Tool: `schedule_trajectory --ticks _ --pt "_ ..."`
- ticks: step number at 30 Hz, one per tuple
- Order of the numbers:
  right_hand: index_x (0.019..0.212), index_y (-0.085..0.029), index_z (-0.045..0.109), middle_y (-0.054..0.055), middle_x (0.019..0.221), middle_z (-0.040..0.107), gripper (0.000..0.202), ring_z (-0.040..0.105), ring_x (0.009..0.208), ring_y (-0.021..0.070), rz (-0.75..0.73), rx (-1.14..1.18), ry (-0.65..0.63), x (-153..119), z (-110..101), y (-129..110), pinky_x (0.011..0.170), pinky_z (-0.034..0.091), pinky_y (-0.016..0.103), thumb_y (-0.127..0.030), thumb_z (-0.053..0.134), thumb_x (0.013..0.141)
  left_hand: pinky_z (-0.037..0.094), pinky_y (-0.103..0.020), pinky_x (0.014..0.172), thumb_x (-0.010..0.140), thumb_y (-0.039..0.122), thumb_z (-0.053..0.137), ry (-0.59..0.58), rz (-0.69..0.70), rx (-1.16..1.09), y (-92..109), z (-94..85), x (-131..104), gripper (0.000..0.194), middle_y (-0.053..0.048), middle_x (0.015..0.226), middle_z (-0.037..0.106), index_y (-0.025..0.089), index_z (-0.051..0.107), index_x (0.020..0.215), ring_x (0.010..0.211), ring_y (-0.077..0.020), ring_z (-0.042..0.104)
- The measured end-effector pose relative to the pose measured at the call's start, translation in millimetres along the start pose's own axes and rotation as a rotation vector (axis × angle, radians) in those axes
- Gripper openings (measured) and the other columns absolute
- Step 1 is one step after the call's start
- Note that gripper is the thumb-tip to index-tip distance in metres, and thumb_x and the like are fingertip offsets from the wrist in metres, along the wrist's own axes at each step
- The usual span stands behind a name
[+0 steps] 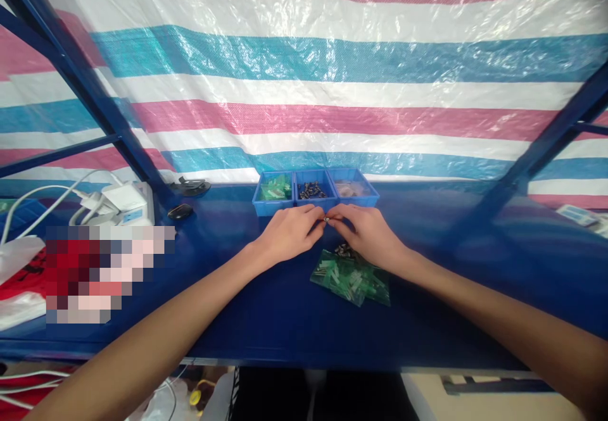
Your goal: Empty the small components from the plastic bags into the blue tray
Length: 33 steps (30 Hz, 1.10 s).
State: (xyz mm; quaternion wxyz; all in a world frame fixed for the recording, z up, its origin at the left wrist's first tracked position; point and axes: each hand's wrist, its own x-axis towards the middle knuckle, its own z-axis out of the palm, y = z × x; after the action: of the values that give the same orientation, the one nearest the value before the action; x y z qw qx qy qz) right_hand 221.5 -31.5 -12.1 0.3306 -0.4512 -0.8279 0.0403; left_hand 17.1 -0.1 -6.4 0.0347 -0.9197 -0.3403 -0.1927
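Note:
Both hands meet over the blue table, fingertips together around a tiny shiny metal part (326, 219) whose exact kind is too small to make out. My left hand (292, 231) pinches it from the left, fingers closed. From the other side my right hand (368, 231) grips it between thumb and fingers. Just below the right hand lies a small pile of metal pieces (344, 251), partly covered by that hand. Nearer to me are green translucent bags (351, 278) with slim pieces inside.
Behind the hands stand three joined blue bins: the left bin (274, 208) holds green bags, the middle bin (296, 187) dark metal parts, the right bin (369, 201) clear bags. A black mouse (181, 211), white chargers (126, 202) and red packaging (28, 272) lie left.

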Motion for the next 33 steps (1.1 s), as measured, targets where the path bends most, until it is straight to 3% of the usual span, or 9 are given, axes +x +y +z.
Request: schedule_trajectory --ticks 8,13,18,27,33 --pt "0.095 -0.021 0.067 0.001 0.082 0.072 0.014 0.065 0.069 0.0177 0.033 0.039 0.023 -1 -1 -3 0.063 0.042 0.029 -0.020 0.054 0.098 0.037 -0.028 0.059 0.103 0.037 0.046 0.001 -0.008 0.034 0 2.0 -1 0.021 -0.002 0.094 0.068 0.021 0.059 0.100 0.080 -0.0190 0.066" --pt "0.096 -0.020 0.067 0.003 0.082 0.071 0.019 0.065 0.072 0.0185 0.049 0.015 -0.013 0 -2 -1 0.065 0.042 0.029 -0.020 0.048 0.100 0.035 -0.027 0.059 0.104 0.039 0.045 0.019 -0.008 0.028 -1 0.4 0 0.023 -0.002 0.096 0.068 0.020 0.059 0.101 0.079 -0.0179 0.065" --pt "0.097 -0.019 0.067 0.004 0.086 0.072 0.016 0.065 0.076 0.0192 0.066 0.010 -0.048 1 0 4 0.067 0.043 0.029 -0.015 0.051 0.096 0.039 -0.027 0.062 0.105 0.041 0.047 0.029 -0.007 -0.002 -2 0.1 0 0.024 -0.001 0.099 0.069 0.020 0.059 0.104 0.081 -0.0174 0.066" --pt "0.096 -0.019 0.064 0.003 0.086 0.071 0.016 0.064 0.076 0.0191 0.083 0.012 -0.075 1 0 7 0.068 0.041 0.029 -0.020 0.049 0.100 0.048 -0.026 0.067 0.105 0.037 0.047 0.088 0.003 -0.059 -1 0.6 -1 0.024 -0.003 0.117 0.066 0.021 0.054 0.123 0.092 -0.0180 0.069" --pt "0.091 -0.019 0.063 0.003 0.082 0.068 0.017 0.061 0.072 0.0178 0.096 0.003 -0.087 1 -1 5 0.065 0.039 0.028 -0.022 0.049 0.101 0.051 -0.027 0.073 0.107 0.032 0.042 0.071 0.018 -0.056 -2 4.8 0 0.022 -0.004 0.109 0.066 0.021 0.060 0.115 0.094 -0.0196 0.069"
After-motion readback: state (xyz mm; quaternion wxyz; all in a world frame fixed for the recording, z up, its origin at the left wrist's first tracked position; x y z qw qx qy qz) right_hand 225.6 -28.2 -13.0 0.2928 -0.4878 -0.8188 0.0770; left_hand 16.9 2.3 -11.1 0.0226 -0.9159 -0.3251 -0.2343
